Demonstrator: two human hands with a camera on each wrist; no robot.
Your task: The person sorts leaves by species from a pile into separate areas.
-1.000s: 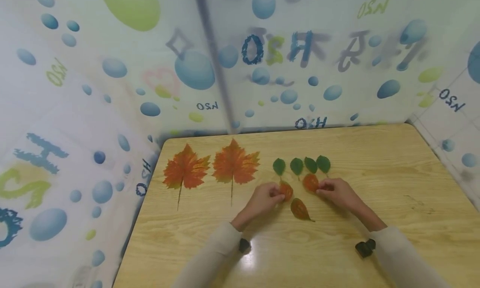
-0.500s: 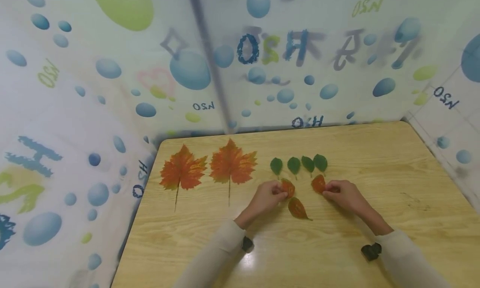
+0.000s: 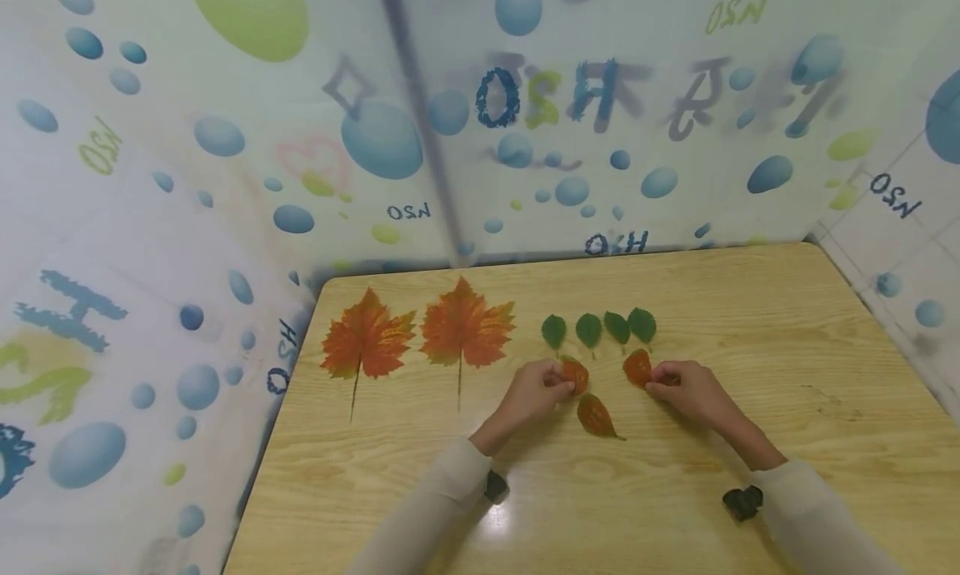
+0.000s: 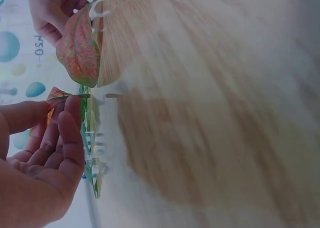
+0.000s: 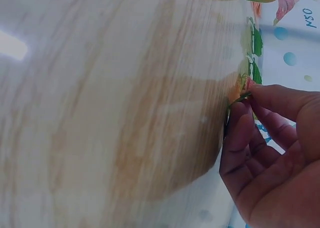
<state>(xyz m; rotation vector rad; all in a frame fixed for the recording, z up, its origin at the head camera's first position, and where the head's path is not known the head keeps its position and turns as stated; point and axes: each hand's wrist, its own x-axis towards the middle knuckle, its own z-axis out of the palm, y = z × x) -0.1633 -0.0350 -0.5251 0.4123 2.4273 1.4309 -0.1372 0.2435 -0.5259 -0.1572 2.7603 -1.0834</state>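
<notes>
In the head view, my left hand pinches a small orange-red leaf between thumb and fingers. To its right, my right hand pinches a similar orange-red leaf by its right end. A third reddish leaf with green edges lies just nearer to me, below the left hand's leaf. Behind the hands, several small green leaves stand in a row, among them a left one and a right one. The right wrist view shows thumb and fingertips of the right hand meeting on a thin stem.
Two large orange maple leaves, one at the far left and another beside it, lie on the wooden table with stems toward me. A wall covering with printed blue and green drops rises behind the table.
My right hand has shifted its leaf to the right, away from the left hand's leaf and the green row. The left hand keeps its pinch, nearly still. Little differs over the last half second.
</notes>
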